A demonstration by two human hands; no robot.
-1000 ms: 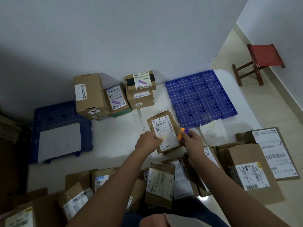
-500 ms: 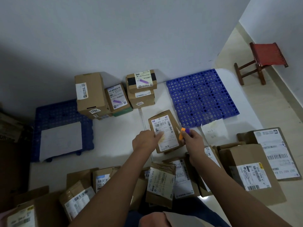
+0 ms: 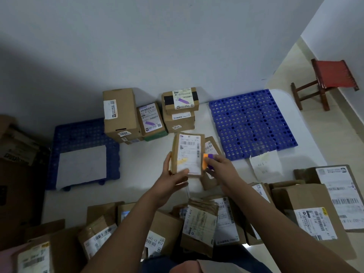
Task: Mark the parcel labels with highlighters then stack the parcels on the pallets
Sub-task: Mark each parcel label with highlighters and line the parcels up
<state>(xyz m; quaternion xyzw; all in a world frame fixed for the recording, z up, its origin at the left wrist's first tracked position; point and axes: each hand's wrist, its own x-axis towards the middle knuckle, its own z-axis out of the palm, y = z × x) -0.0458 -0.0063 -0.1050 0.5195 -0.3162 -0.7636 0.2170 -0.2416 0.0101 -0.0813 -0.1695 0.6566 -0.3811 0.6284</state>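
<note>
The left hand [image 3: 173, 180] holds a flat brown cardboard parcel [image 3: 187, 154] with a white label, while the right hand [image 3: 218, 168] grips orange and purple highlighters [image 3: 206, 161] beside it.

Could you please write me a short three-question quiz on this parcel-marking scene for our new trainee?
1. True or false: the left hand holds a flat brown cardboard parcel raised off the white floor.
2. Which colours are the highlighters in the right hand? A. green and pink B. orange and purple C. blue and yellow
3. What lies on the left blue perforated plastic pallet?

Key
1. True.
2. B.
3. A white paper sheet; the brown cardboard boxes stand at its far right corner.
</note>
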